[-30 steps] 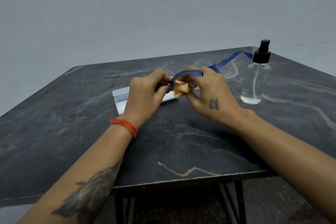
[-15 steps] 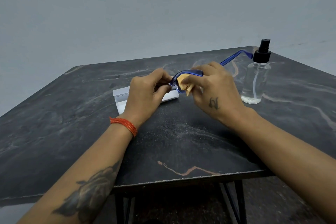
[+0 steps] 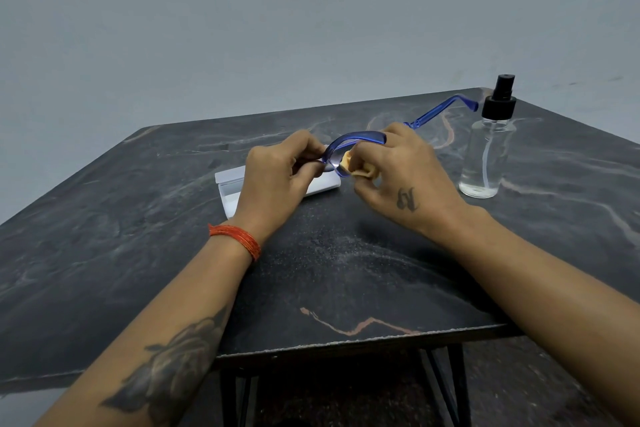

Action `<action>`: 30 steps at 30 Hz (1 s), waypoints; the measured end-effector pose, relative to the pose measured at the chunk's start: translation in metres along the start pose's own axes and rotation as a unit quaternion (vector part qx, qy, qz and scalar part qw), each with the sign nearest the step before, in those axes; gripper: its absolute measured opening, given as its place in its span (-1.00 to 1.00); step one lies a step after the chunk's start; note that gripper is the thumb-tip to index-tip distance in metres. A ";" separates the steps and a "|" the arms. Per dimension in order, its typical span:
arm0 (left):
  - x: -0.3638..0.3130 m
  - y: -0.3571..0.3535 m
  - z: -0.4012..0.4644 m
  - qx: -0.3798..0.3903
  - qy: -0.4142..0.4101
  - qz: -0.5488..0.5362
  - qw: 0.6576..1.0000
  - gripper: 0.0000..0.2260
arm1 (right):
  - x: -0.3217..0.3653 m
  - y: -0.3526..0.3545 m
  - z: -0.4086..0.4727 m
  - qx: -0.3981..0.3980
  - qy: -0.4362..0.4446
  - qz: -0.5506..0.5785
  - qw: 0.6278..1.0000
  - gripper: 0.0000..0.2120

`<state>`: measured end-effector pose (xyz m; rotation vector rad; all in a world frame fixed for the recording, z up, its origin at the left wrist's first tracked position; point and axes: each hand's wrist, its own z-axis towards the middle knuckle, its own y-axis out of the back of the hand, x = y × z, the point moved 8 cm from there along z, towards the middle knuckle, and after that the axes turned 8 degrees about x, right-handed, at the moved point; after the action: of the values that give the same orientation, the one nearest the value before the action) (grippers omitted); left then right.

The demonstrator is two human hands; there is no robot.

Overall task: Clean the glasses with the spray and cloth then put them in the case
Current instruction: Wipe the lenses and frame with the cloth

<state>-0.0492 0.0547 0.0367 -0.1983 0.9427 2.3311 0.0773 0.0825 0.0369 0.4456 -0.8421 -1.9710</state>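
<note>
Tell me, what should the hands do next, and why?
Probably keep rubbing the lens. The right hand presses the cloth against the glasses, which the left hand holds. The white case lies open behind, so they likely go in afterwards.

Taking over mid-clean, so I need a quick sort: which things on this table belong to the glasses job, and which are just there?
Belongs to the job:
- blue glasses, gripped by left hand
- tan cloth, pinched by right hand
- spray bottle, standing at right
- white case, open, behind the left hand

Just there:
- dark marble table
- red thread wristband
</note>
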 end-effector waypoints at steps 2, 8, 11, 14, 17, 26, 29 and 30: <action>0.000 0.000 -0.001 0.001 0.000 -0.004 1.000 -0.92 | -0.004 -0.003 0.001 0.002 -0.025 -0.020 0.999 -0.89; -0.002 -0.001 -0.001 0.004 -0.001 -0.008 1.000 -0.91 | -0.011 -0.006 0.001 -0.022 -0.059 0.010 0.998 -0.85; -0.004 -0.001 0.000 0.007 -0.009 -0.001 1.000 -0.91 | -0.005 -0.009 0.003 -0.005 -0.034 0.046 0.998 -0.78; -0.004 -0.003 0.000 0.012 -0.011 0.004 1.000 -0.90 | -0.002 -0.008 0.005 -0.007 -0.014 0.083 0.996 -0.65; -0.002 -0.004 0.000 0.012 -0.001 -0.010 1.000 -0.89 | 0.000 -0.002 0.004 -0.043 -0.005 0.064 0.997 -0.66; 0.002 -0.004 0.000 0.002 0.016 -0.031 0.999 -0.89 | -0.006 0.000 0.005 -0.051 -0.065 -0.022 0.996 -0.86; 0.001 -0.004 0.000 0.006 0.016 -0.033 0.999 -0.90 | -0.003 -0.001 0.005 -0.043 -0.051 0.014 0.998 -0.90; 0.001 -0.004 0.000 0.006 0.017 -0.031 0.999 -0.90 | -0.003 -0.002 0.006 -0.034 -0.048 0.025 0.998 -0.89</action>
<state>-0.0474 0.0575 0.0340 -0.2602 0.9525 2.2710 0.0740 0.0875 0.0398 0.2906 -0.8345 -1.9817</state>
